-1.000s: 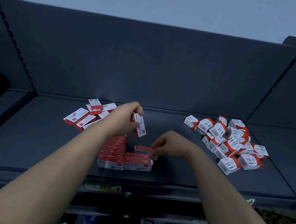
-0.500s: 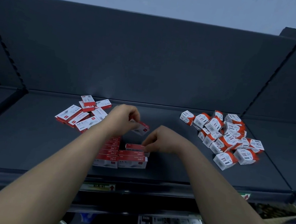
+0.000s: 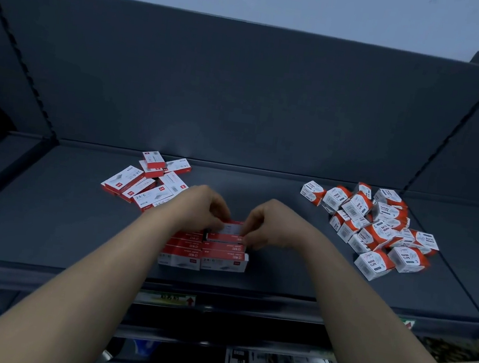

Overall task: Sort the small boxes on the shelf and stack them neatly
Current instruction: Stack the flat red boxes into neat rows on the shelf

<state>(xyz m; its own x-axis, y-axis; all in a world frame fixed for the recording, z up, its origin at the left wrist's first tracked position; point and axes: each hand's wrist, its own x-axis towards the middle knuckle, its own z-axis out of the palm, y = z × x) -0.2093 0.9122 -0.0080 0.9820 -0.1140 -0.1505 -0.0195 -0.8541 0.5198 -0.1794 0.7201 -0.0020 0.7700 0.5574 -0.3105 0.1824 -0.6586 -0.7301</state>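
left hand (image 3: pixel 197 211), right hand (image 3: pixel 273 227) pinch box (image 3: pixel 233 228) on stack (image 3: pixel 223 260) | near shelf lip (image 3: pixel 67 276)

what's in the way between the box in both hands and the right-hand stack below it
Nothing visible. The box, pinched at its ends by the left hand and right hand, sits directly over the right stack.

1. Shelf (image 3: pixel 42 231): two stacks (image 3: pixel 204 256) side by side at front centre.
2. Left pile (image 3: pixel 147 181): behind and left of the stacks.
3. Right pile (image 3: pixel 378 230): well apart, to the right.
4. Top box (image 3: pixel 233 228): over the right-hand stack, pinched between left hand (image 3: pixel 198 209) and right hand (image 3: pixel 269 225).
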